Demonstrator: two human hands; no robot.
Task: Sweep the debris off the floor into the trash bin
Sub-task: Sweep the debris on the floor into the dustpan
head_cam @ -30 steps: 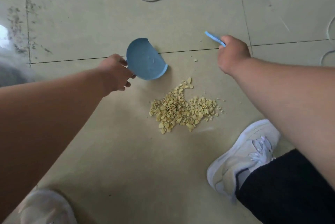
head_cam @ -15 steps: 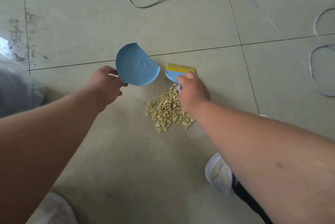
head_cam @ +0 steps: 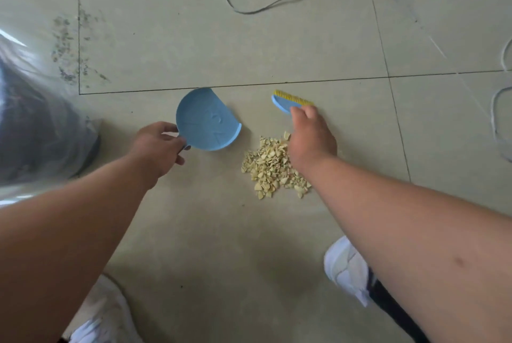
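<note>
Yellowish chipped debris piled; left hand grips blue dustpan at 9 o'clock, right hand grips brush; no readable writing.

The dustpan looks like matt blue plastic, as does the brush back, with yellow bristles. The tiled floor is smooth, faintly glossy. Clear glossy plastic bag at left.

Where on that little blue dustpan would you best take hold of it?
By the short handle at the dustpan's rear, coming from the near-left side, as the left hand does now. The open straight lip faces right toward the debris pile, so a rear grip keeps that edge free. The handle itself is hidden under the fingers.
</note>
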